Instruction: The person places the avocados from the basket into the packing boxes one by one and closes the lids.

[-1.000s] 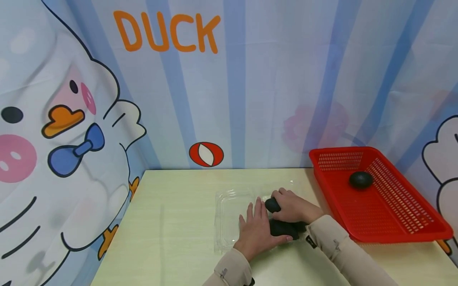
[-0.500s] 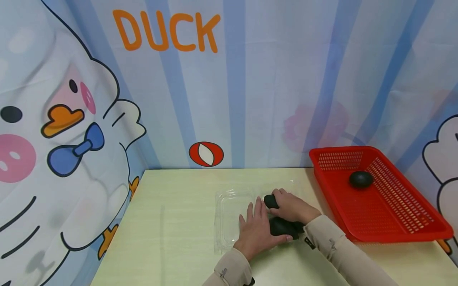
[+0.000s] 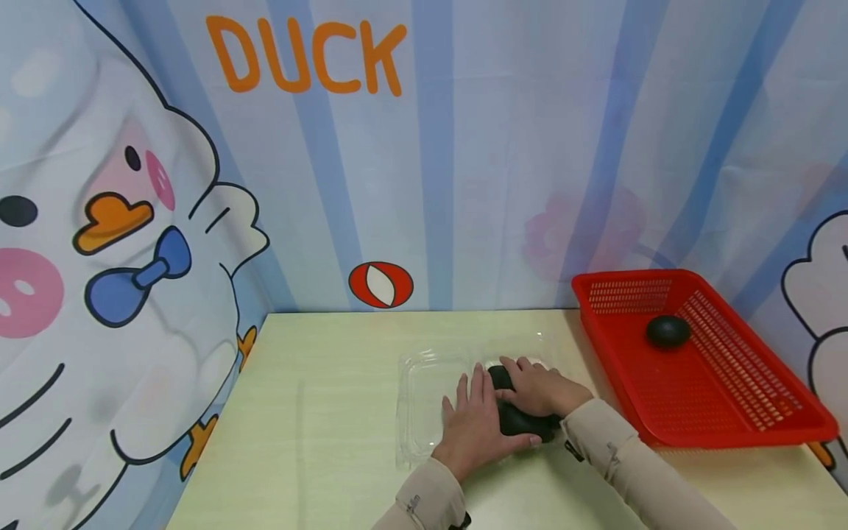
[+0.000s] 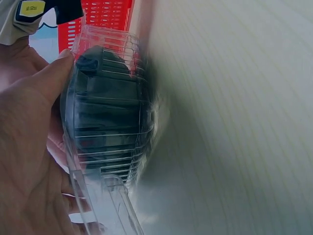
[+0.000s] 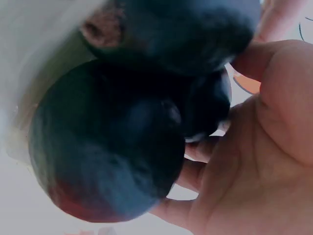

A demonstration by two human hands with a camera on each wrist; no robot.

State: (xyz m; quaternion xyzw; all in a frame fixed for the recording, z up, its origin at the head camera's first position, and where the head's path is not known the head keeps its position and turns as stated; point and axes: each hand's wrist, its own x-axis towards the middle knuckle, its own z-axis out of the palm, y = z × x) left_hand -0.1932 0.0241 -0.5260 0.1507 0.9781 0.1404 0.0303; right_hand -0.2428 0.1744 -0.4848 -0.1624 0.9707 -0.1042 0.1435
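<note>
A clear plastic clamshell box lies unfolded on the table, and several dark green avocados sit in its right half. My left hand rests along the middle of the box with fingers spread and straight. In the left wrist view its thumb touches the box rim, and dark avocados show through the ribbed wall. My right hand holds an avocado in the far part of that half, thumb near and fingers beyond. The right wrist view shows avocados close together before the palm.
A red perforated plastic basket stands at the right of the table with one avocado inside. A printed duck curtain hangs behind the table's back edge.
My right hand has lowered the avocado into the far part of the box's right half, and its fingers have straightened somewhat. My left hand has stayed in place.
</note>
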